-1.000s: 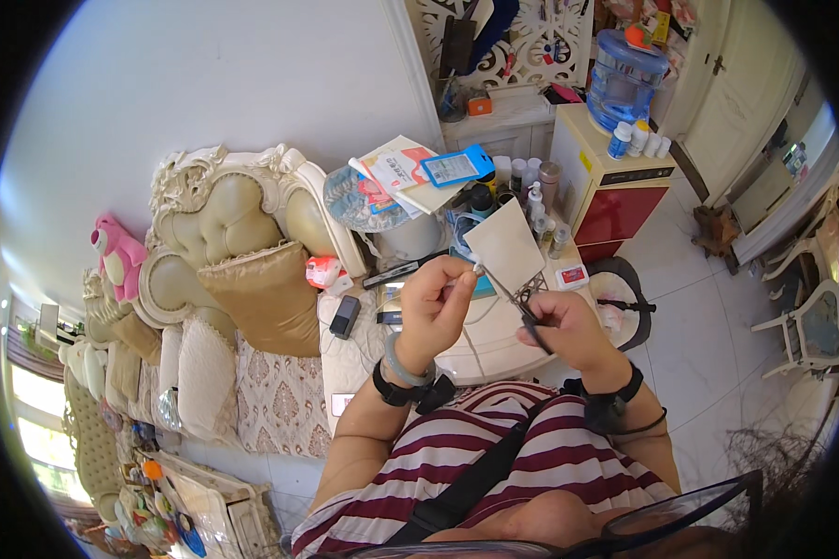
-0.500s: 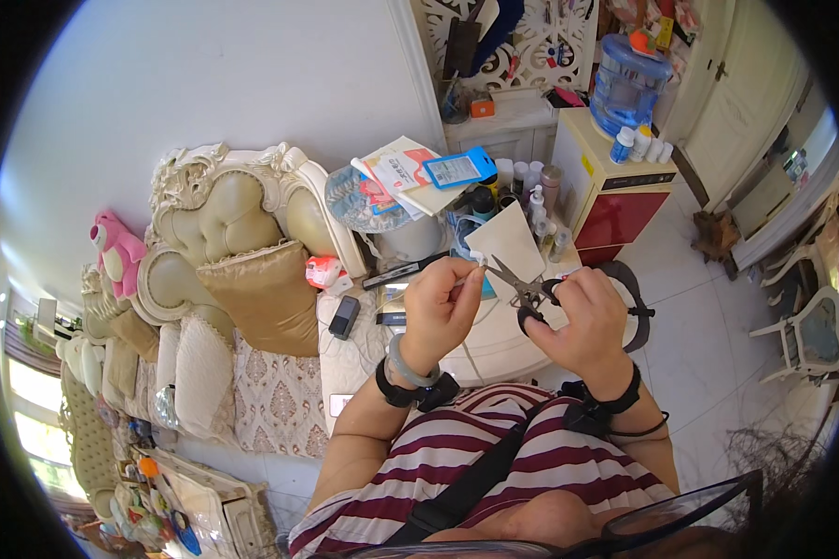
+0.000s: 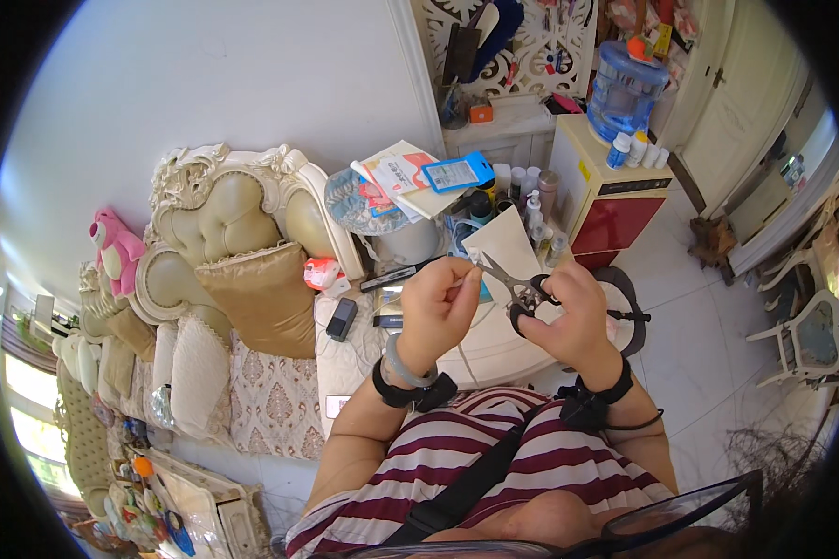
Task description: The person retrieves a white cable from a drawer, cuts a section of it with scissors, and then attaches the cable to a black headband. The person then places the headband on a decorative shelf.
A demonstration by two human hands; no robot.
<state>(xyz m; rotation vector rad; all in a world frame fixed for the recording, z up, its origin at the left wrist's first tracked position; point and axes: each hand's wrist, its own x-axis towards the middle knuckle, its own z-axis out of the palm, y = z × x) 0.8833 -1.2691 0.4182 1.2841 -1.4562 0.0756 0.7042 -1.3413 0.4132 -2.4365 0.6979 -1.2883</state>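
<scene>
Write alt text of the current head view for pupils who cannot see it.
A bare right hand holds black-handled metal scissors beside a bare left hand pinching a small, indistinct item above a smooth cream table. Farther left sits a shiny tan fabric cushion.

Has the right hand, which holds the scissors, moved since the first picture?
Yes. The right hand has moved up in the picture, closer to the red-fronted cabinet.

Head-worn fisheye here, looking down, pretty close above my bare left hand (image 3: 435, 309) and bare right hand (image 3: 576, 312).
</scene>
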